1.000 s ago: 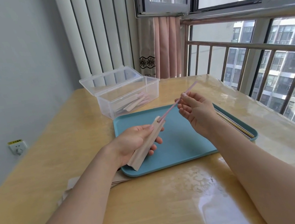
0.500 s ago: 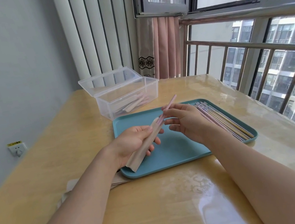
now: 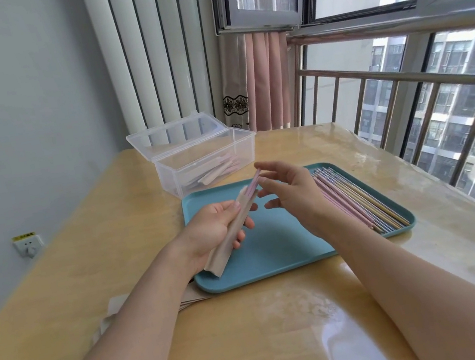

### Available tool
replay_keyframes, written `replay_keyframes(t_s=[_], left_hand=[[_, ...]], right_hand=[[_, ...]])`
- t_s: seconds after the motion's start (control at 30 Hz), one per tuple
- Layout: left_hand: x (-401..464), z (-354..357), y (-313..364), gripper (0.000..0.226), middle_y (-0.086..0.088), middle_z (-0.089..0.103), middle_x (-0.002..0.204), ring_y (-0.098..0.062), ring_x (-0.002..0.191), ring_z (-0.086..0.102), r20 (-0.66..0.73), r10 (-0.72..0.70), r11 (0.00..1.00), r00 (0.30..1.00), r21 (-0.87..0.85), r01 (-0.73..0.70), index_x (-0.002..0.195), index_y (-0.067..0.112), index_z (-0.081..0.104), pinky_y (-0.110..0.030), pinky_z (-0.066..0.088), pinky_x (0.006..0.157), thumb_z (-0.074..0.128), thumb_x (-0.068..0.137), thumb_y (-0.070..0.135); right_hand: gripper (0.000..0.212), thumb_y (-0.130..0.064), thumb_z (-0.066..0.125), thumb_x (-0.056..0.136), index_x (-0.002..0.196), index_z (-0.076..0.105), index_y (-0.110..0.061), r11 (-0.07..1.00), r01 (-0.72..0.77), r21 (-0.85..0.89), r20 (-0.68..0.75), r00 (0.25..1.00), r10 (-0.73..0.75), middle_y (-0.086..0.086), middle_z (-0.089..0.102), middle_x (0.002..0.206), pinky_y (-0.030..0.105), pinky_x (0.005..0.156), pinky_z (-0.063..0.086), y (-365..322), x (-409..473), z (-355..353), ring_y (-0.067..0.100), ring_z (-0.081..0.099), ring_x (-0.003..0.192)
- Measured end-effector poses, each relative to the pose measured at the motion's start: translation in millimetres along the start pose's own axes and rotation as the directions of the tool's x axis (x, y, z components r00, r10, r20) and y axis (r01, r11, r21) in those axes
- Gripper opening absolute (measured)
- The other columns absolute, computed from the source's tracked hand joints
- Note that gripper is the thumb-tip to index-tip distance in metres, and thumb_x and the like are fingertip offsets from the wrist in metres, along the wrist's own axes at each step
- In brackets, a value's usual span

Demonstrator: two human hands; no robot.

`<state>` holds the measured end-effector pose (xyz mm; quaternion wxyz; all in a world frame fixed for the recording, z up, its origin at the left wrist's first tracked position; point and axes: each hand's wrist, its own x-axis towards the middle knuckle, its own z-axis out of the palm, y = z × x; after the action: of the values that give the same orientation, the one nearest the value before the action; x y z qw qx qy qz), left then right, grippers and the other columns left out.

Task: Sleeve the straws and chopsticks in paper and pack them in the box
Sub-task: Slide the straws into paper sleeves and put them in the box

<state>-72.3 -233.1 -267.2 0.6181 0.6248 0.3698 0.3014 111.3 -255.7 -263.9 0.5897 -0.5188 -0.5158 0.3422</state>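
My left hand (image 3: 216, 226) grips a tan paper sleeve (image 3: 225, 245) held slantwise over the left part of the blue tray (image 3: 275, 255). A pink straw (image 3: 254, 182) sits almost fully inside the sleeve, with only its tip poking out at the top. My right hand (image 3: 292, 190) hovers just right of that tip, fingers spread, a fingertip at the straw's end. Several pink, blue and yellow straws and chopsticks (image 3: 357, 200) lie in a row along the tray's right side. The clear plastic box (image 3: 204, 161) stands behind the tray, lid open, with several sleeved pieces inside.
A stack of paper sleeves (image 3: 116, 309) lies on the wooden table left of the tray, partly hidden by my left forearm. A wall socket (image 3: 29, 246) is on the left wall. A window railing (image 3: 402, 77) runs along the table's right side.
My right hand has pushed the pink straw down into the sleeve; one second ago most of it stuck out, now only the tip shows. The right fingers have spread apart.
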Motion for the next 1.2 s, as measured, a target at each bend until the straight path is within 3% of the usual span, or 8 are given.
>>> replay_keyframes(t_s=[0.37,0.47,0.57,0.67,0.9,1.03,1.13,1.2], left_hand=[[-3,-1,6,0.036,-0.007,0.071,0.084,-0.014,0.063,0.063,0.048,0.011,1.0,0.999,-0.007,-0.01,0.112,0.009,0.067,-0.025,0.053,0.056,0.043,0.106,0.035],[-1,-17,17,0.048,-0.01,0.071,0.088,-0.02,0.073,0.068,-0.161,0.053,0.997,0.985,-0.055,-0.063,0.114,0.008,0.068,-0.03,0.057,0.062,0.041,0.103,0.047],[3,-49,23,0.047,-0.007,0.069,0.086,-0.021,0.073,0.064,-0.463,0.069,0.981,0.883,-0.131,-0.146,0.105,0.01,0.069,-0.031,0.052,0.063,0.042,0.103,0.048],[4,-62,19,0.039,-0.007,0.066,0.084,-0.019,0.069,0.062,-0.532,0.054,0.98,0.845,-0.133,-0.146,0.104,0.008,0.068,-0.027,0.049,0.057,0.047,0.103,0.041],[9,-68,7,0.031,-0.003,0.065,0.083,-0.017,0.07,0.061,-0.525,0.105,0.991,0.845,-0.012,-0.131,0.097,0.012,0.068,-0.026,0.05,0.057,0.048,0.103,0.035],[7,-77,5,0.029,-0.004,0.063,0.08,-0.016,0.063,0.056,-0.557,0.066,0.997,0.828,0.005,-0.076,0.096,0.01,0.066,-0.022,0.046,0.048,0.047,0.102,0.03],[-5,-94,11,0.029,-0.004,0.062,0.077,-0.016,0.06,0.054,-0.541,0.013,0.999,0.841,0.035,0.007,0.098,0.01,0.066,-0.022,0.044,0.05,0.046,0.103,0.031],[-14,-108,17,0.035,-0.003,0.065,0.077,-0.015,0.059,0.056,-0.517,0.006,0.988,0.856,0.135,0.075,0.099,0.011,0.068,-0.023,0.046,0.053,0.047,0.102,0.038]], right_hand=[[0.014,-0.001,0.064,0.095,0.108,0.065,0.004,0.987,-0.027,0.159,-0.02,0.999,0.03,0.013,0.067,0.073,0.024,0.058,0.054,-7,-3,6,0.017,0.063,0.059],[0.007,0.004,0.063,0.094,0.101,0.064,0.002,0.927,-0.072,0.368,-0.193,0.969,0.152,0.011,0.064,0.073,0.02,0.057,0.057,-17,8,-1,0.013,0.063,0.053],[0.005,0.005,0.06,0.096,0.095,0.059,0.0,0.876,-0.081,0.476,-0.308,0.917,0.252,0.012,0.063,0.075,0.02,0.057,0.058,-32,33,1,0.012,0.067,0.051],[0.008,0.006,0.061,0.094,0.094,0.059,-0.002,0.853,-0.093,0.514,-0.332,0.895,0.298,0.014,0.066,0.074,0.023,0.059,0.061,-58,68,12,0.015,0.069,0.052],[0.012,0.001,0.063,0.094,0.104,0.063,-0.006,0.97,-0.175,0.167,-0.343,0.912,0.224,0.021,0.071,0.1,0.025,0.054,0.058,-68,170,47,0.023,0.072,0.065],[0.029,-0.009,0.062,0.09,0.118,0.057,-0.009,0.903,-0.183,-0.389,-0.343,0.938,0.042,0.007,0.061,0.111,0.042,0.073,0.063,-39,170,67,0.026,0.069,0.082],[0.004,-0.016,0.068,0.088,0.089,0.068,-0.013,0.848,0.079,-0.523,0.058,0.997,-0.057,0.001,0.067,0.081,0.033,0.06,0.054,-36,102,96,0.015,0.065,0.064],[0.012,-0.023,0.074,0.087,0.085,0.072,-0.011,0.788,0.21,-0.579,0.476,0.871,0.118,-0.002,0.066,0.07,0.025,0.053,0.047,-45,47,107,0.008,0.057,0.055]])
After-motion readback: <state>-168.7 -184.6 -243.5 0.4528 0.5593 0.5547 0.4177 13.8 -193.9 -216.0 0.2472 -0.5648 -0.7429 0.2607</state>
